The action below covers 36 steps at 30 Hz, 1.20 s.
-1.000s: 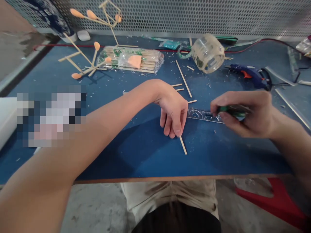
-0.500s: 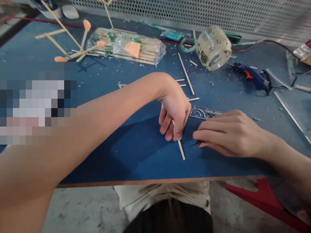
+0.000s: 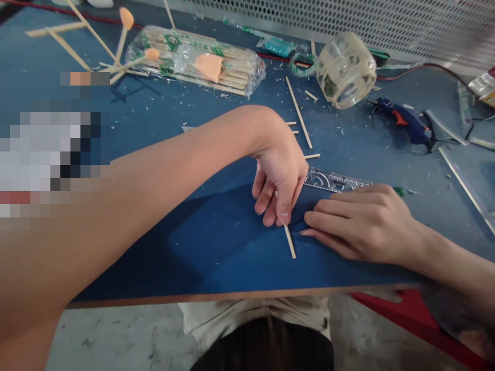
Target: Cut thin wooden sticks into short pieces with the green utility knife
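My left hand [image 3: 279,175] is bent down over the blue table, its fingers closed on a thin wooden stick [image 3: 290,241] whose lower end points towards the table's front edge. To the right, my right hand [image 3: 353,221] is closed round a small dark, thin-tipped tool, mostly hidden by the fingers. The tool's tip [image 3: 297,232] is beside the stick, close to my left fingertips. A clear patterned ruler [image 3: 328,181] lies just beyond my right hand.
A bag of wooden sticks [image 3: 232,72] lies at the back, with a joined stick frame [image 3: 102,41] to its left. A clear jar [image 3: 346,69] lies on its side. A blue glue gun [image 3: 406,121] is at the right. Loose sticks [image 3: 298,113] lie behind my left hand.
My right hand has moved slightly left and down, bringing the dark tip closer to the stick. My left hand keeps its hold. The view has shifted a little.
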Each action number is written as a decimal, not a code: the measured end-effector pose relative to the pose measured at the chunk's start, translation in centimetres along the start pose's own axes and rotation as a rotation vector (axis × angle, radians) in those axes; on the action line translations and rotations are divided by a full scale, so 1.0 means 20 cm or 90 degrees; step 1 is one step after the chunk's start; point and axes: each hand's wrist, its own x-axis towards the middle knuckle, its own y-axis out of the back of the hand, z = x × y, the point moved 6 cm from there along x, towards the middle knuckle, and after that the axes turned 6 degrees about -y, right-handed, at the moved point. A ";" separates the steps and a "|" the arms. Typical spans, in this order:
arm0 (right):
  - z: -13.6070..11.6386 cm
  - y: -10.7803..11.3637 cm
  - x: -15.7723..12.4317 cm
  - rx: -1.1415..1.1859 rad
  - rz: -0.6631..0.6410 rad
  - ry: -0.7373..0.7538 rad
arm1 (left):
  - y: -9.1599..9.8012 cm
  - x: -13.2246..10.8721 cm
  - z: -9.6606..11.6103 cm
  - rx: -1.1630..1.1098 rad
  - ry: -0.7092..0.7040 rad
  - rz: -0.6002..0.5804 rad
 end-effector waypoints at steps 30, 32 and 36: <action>-0.01 0.00 0.00 -0.007 -0.024 0.005 | 0.01 0.00 0.04 0.038 -0.031 0.046; -0.02 0.00 0.00 -0.005 -0.031 0.001 | 0.02 0.00 0.05 0.057 -0.039 0.056; -0.04 0.01 0.02 -0.041 -0.023 0.008 | 0.03 0.00 0.05 0.091 -0.047 0.074</action>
